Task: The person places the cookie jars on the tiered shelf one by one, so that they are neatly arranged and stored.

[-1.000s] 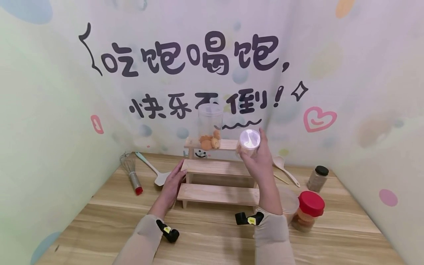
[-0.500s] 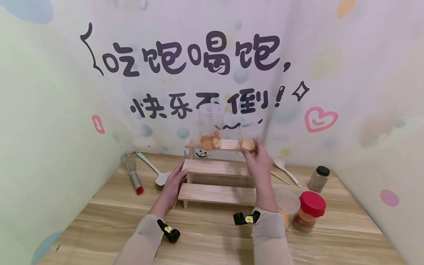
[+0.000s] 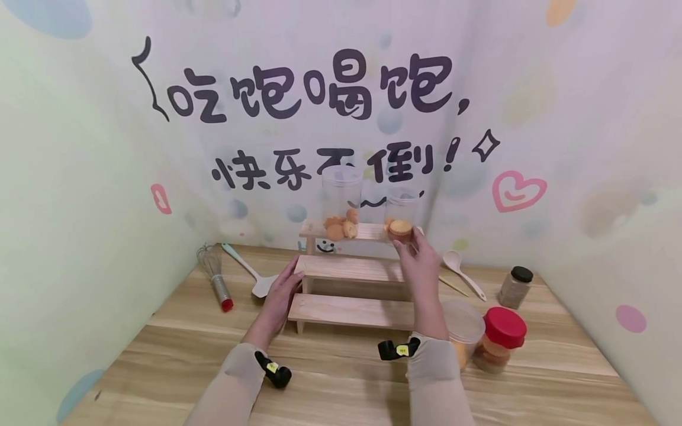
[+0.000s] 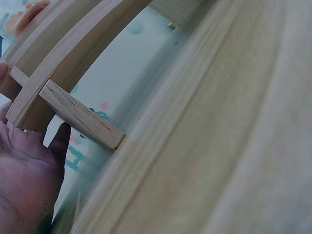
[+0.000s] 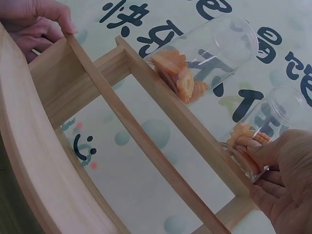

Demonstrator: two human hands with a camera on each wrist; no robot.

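While the left hand [image 3: 280, 291] grips the end of the pale, three-tiered wooden stand [image 3: 351, 268], the right hand [image 3: 421, 259] holds the short, clear, cylindrical jar [image 3: 402, 208] low down, thumb and fingers pinching its sides. It's at the top tier's right end; whether its base bears fully on the wood, I can't tell! Probably light, stiff-walled and a touch slippery, so the lower sides look a sound hold. Golden, crimp-edged biscuits [image 3: 401, 228] sit near its bottom, and just left stands the taller clear cylindrical jar [image 3: 341, 192].
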